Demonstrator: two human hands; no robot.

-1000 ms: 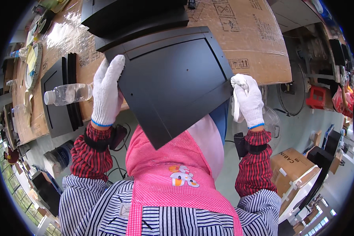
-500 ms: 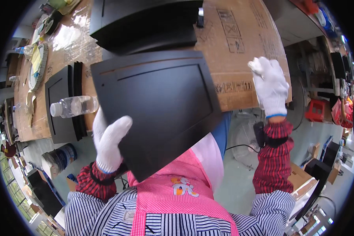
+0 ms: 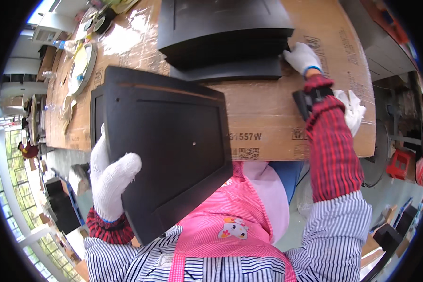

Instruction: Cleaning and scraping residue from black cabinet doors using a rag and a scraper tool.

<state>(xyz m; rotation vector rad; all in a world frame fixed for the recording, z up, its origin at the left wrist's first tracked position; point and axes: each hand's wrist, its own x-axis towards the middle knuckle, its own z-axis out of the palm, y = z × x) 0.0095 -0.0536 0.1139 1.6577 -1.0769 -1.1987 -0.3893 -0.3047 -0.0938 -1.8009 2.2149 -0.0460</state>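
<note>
My left hand (image 3: 112, 176), in a white knit glove, grips the left edge of a black panel (image 3: 173, 136). The panel is tilted up before my chest. It has a recessed rectangle, a brown line near its upper edge and a small pale speck. My gloved right hand (image 3: 303, 57) reaches to the right end of a stack of black panels (image 3: 225, 40). Its fingers are curled by the stack's corner, and what they hold is hidden. A black piece (image 3: 301, 104) hangs by the dark band on my right wrist.
Brown cardboard (image 3: 263, 117) covers the table. A crumpled white cloth (image 3: 351, 112) lies at its right, beside my forearm. Behind the held panel, another dark panel (image 3: 96, 110) shows partly. A round tray (image 3: 82, 70) stands far left. A red stool (image 3: 401, 164) is on the floor, right.
My right hand has moved forward and left to the stack's corner. The white cloth now lies on the table. The held panel has shifted left and stands more upright, hiding the clear bottle.
</note>
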